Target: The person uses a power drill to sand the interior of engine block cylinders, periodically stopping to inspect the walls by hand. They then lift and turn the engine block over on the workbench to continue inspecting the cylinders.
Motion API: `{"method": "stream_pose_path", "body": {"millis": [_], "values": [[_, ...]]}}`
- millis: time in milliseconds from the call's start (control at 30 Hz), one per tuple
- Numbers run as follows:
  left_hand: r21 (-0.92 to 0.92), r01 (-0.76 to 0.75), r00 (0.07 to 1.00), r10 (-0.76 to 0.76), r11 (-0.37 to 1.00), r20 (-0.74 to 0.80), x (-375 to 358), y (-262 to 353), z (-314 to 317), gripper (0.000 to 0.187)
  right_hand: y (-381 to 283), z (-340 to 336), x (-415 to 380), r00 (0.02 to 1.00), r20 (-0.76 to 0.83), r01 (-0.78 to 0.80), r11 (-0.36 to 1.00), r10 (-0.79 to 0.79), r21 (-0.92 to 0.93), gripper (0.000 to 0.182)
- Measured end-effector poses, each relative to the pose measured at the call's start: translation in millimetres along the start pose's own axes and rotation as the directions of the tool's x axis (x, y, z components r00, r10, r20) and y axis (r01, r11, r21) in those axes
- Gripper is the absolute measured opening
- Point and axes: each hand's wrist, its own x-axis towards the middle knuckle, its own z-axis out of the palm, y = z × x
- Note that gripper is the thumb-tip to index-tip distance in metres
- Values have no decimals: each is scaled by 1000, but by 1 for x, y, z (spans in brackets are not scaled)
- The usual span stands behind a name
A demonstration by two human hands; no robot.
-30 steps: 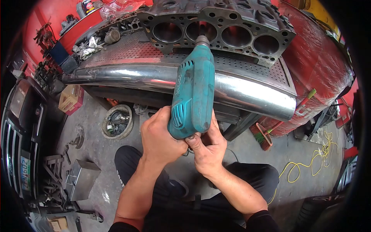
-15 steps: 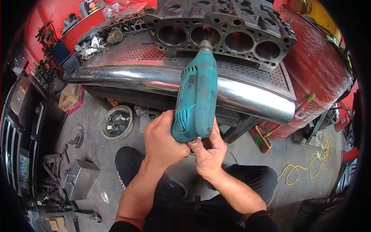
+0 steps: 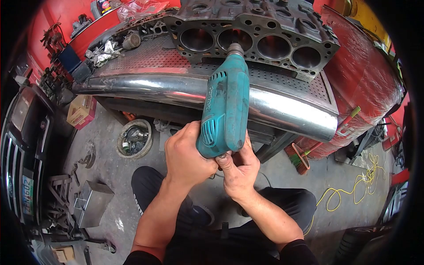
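Observation:
A teal power drill [image 3: 227, 104] points away from me, its chuck at the mouth of the second cylinder bore from the left in an engine block [image 3: 247, 33]. Whatever the chuck carries is hidden inside the bore. My left hand [image 3: 187, 154] is closed around the rear and handle of the drill. From the other side my right hand [image 3: 240, 170] grips the handle too, its thumb against the drill's back end. The handle itself is mostly hidden beneath the body and my fingers. The block rests on a perforated metal bench top [image 3: 145, 57] with its bores facing me.
A rounded shiny metal edge [image 3: 168, 88] fronts the bench. On the floor are a basket of parts [image 3: 134, 139], a cardboard box [image 3: 81, 112], a metal box [image 3: 92, 203], a broom [image 3: 300, 159] and a yellow cord [image 3: 338, 192]. A dark vehicle front [image 3: 26, 154] stands at left.
The drill and both hands have moved slightly forward and up, with the chuck shifted a little toward the block. Both hands keep their grip.

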Motion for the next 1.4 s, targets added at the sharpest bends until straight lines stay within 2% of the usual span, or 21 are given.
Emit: {"method": "stream_pose_path", "body": {"millis": [267, 467, 667, 867, 1000, 1233, 1400], "values": [[0, 18, 1000, -18, 1000, 6, -3, 0, -2, 44, 5, 2, -3, 999, -13, 49, 999, -49, 23, 82], [2, 13, 999, -13, 1000, 39, -12, 3, -9, 42, 6, 7, -11, 982, -22, 184, 978, -187, -99, 80], [39, 20, 998, -23, 999, 62, -23, 6, -20, 41, 4, 9, -23, 978, 22, 207, 961, -207, -181, 83], [28, 28, 998, -30, 999, 59, -30, 8, -24, 41, 0, 13, -30, 980, 14, 199, 968, -199, -156, 86], [-12, 23, 999, -23, 1000, 34, -26, 5, -19, 41, -9, 11, -25, 994, 9, 112, 984, -112, -136, 84], [-14, 54, 997, -53, 998, 65, -11, 12, -15, 48, 1, 7, -9, 987, 0, 159, 982, -160, -104, 82], [-10, 19, 998, -19, 1000, 56, -10, 8, -13, 42, -2, 6, -6, 988, 0, 153, 982, -154, -113, 84]]}}
